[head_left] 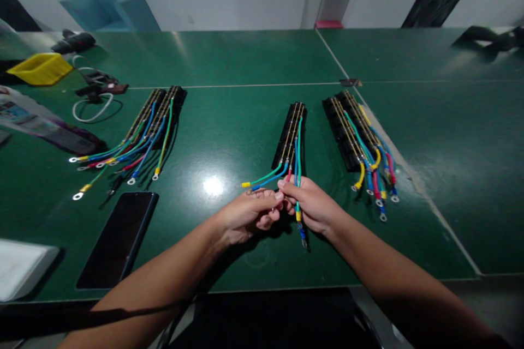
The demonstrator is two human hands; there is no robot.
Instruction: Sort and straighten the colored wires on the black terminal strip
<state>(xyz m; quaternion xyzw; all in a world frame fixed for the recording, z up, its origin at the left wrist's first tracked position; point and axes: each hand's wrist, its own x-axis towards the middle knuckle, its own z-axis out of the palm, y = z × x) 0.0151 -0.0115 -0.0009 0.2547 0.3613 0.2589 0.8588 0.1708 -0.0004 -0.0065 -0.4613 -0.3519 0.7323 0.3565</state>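
Note:
In front of me a black strip with brass bars (291, 131) lies lengthwise on the green table, with green, blue and red wires fixed to its bars. My right hand (313, 204) is closed at its near end, thumb and finger pinching the red wire (289, 175). My left hand (251, 212) meets the right one, its fingertips pinched together; what they hold is hidden. A blue wire (270, 177) and a green wire (264, 175) with a yellow sleeve reach over to the left hand. Other wires run down past the right fingers to ring terminals (304, 241).
Similar wired strips lie at left (158, 114) and right (347, 128). A phone (118, 240), a white box (24, 267), a bottle-like package (41, 120), a yellow bin (41, 68) and a cable (94, 112) occupy the left side.

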